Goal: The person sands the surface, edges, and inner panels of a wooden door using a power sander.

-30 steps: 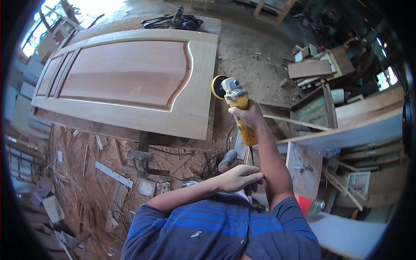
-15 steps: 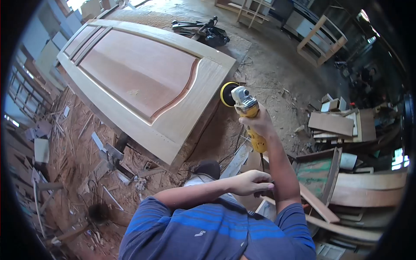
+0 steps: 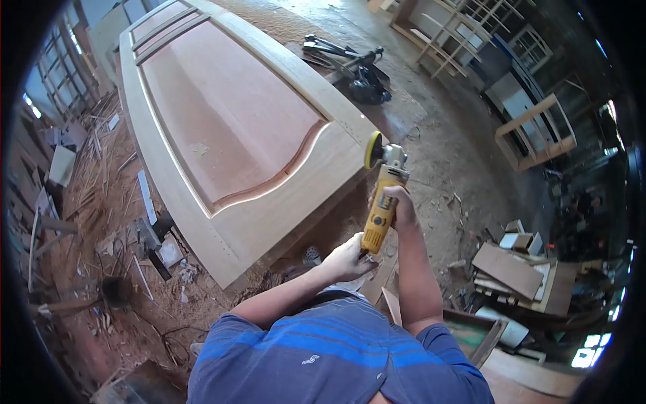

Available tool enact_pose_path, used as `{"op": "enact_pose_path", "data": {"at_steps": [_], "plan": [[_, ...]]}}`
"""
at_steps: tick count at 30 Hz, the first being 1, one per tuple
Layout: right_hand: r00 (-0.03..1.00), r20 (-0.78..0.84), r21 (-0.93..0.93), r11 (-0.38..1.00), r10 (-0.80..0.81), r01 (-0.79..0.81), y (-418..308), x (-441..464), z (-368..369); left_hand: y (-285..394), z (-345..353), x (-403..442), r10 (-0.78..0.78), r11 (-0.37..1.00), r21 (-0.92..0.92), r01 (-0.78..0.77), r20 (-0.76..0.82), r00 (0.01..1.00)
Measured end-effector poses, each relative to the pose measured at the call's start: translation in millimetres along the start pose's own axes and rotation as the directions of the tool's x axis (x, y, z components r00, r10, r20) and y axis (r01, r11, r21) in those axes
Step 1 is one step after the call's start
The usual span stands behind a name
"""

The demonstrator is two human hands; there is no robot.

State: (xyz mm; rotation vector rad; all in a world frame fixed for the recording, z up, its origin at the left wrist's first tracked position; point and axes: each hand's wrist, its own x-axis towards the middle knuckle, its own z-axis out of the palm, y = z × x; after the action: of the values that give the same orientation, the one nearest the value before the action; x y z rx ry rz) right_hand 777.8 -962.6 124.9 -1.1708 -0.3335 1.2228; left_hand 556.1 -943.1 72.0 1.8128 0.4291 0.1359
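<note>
A yellow power tool (image 3: 378,219) with a grey head and a round yellow-edged pad (image 3: 373,150) is held upright in front of me. My right hand (image 3: 402,204) is wrapped round its body just below the head. At the tool's lower end is my left hand (image 3: 350,259), its fingers closed round the base near the cord. The pad is beside the near right corner of a pale wooden door (image 3: 282,209) with a reddish recessed panel (image 3: 222,108); whether they touch I cannot tell.
Black bundled gear (image 3: 367,84) lies beyond the door. Wood scraps (image 3: 508,269) are piled at the right, and an open wooden frame (image 3: 535,131) stands farther back. Offcuts and sawdust (image 3: 101,222) cover the floor at left. A dim seated figure, possibly a person, shows at far right.
The view has turned right, swinging the door to a steeper angle. My left hand has gone from beside my right forearm to the tool's lower end. The tool has turned more upright.
</note>
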Motion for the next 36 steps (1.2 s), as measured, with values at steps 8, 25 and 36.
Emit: {"op": "enact_pose_path", "data": {"at_steps": [8,25,36], "plan": [[0.837,0.512,0.497,0.862,-0.194,-0.104,-13.0,92.6,-36.1,24.0,-3.7,57.1,0.282,0.921,0.372,-0.12,-0.42,0.863],[0.825,0.372,-0.046,0.896,0.426,-0.442,-29.2,203.6,-14.9,41.4,27.0,133.9,-0.307,0.903,-0.011,0.43,-0.716,0.627],[0.866,0.368,-0.724,0.689,0.339,0.038,12.8,167.5,64.8,0.3,-5.1,104.8,-0.56,0.637,-0.69,-0.343,-0.72,0.409]]}}
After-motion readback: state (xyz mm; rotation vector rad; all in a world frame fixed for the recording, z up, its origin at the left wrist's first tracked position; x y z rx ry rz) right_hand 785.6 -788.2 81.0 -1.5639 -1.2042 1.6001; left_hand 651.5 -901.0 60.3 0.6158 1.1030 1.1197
